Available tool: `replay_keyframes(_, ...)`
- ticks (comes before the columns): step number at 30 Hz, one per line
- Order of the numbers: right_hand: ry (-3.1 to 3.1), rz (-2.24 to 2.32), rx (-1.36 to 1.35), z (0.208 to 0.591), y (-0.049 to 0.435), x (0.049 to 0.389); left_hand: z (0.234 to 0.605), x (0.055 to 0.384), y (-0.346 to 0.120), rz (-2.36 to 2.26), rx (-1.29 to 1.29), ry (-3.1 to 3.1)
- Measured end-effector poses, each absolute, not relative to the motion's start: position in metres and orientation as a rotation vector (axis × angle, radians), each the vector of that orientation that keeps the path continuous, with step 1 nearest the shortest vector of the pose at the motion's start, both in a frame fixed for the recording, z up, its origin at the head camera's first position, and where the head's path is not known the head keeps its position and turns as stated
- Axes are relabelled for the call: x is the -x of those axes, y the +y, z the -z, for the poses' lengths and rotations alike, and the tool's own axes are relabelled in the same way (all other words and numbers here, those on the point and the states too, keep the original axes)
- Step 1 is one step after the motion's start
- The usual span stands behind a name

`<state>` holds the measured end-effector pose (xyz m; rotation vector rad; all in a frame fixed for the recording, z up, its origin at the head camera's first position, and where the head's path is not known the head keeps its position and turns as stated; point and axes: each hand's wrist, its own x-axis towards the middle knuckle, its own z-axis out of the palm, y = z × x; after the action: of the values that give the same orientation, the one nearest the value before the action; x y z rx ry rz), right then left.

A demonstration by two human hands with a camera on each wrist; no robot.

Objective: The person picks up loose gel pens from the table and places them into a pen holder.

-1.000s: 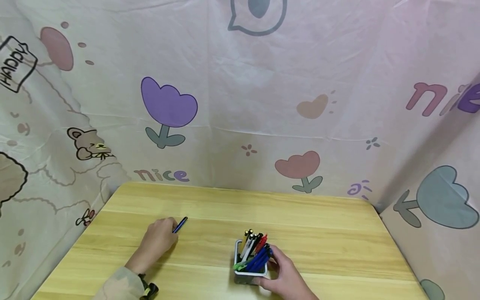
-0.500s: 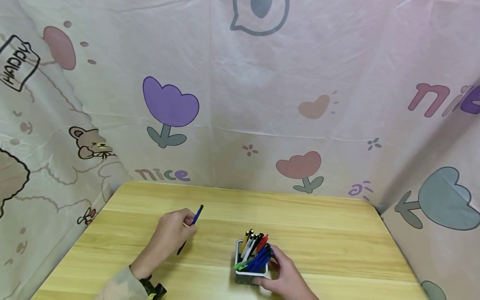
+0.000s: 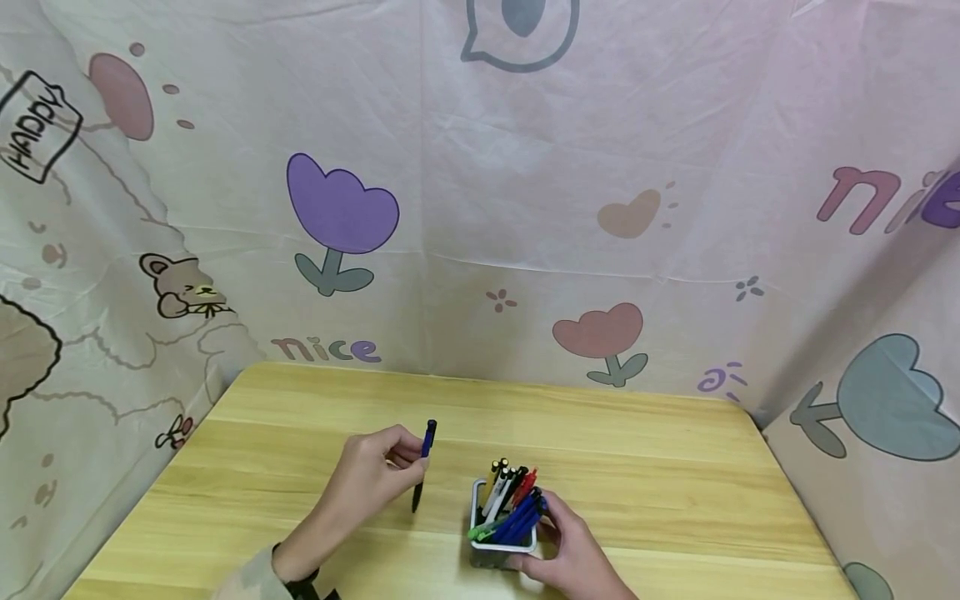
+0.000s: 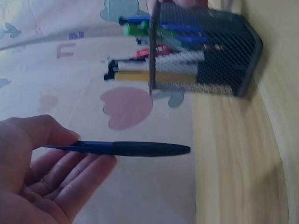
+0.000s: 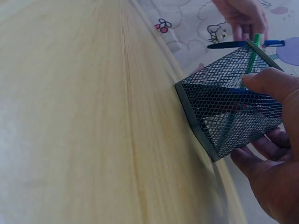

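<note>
My left hand (image 3: 375, 471) pinches a blue pen (image 4: 133, 148) with a dark grip between thumb and fingers, holding it nearly upright, tip down, above the table. To its right, a mesh pen holder (image 3: 501, 552) stands on the wooden table, full of pens: blue pens (image 3: 517, 521) and a green pen (image 3: 483, 531) lean at the front, with red, white, black and yellow ones behind. My right hand (image 3: 573, 550) grips the holder's right side, thumb near the front and fingers round the back, as the right wrist view (image 5: 275, 135) also shows.
The light wooden table (image 3: 637, 467) reaches back to a cloth backdrop (image 3: 480, 167) printed with flowers and words. The cloth also hangs along the left and right sides of the table.
My left hand has lifted the blue pen off the table, moved right toward the pen holder and brought the pen nearly upright. My right hand and the holder have stayed put.
</note>
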<state>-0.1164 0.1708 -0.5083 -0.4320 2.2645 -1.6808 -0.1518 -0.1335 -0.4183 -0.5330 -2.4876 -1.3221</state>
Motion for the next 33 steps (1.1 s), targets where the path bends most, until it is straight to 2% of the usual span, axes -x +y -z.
replay_keyframes(13, 2.233, 1.695, 0.413, 0.506, 0.170, 0.116, 0.402, 0.136, -0.107, 1.573, 0.710, -2.273)
replay_keyframes(22, 2.251, 1.676, 0.405, 0.504, 0.171, 0.116, 0.414, 0.140, -0.090, 1.526, 0.930, -2.044)
replay_keyframes(33, 2.253, 1.700, 0.458, 0.506, 0.171, 0.115, 0.433, 0.144, -0.080, 1.635, 0.893, -2.213)
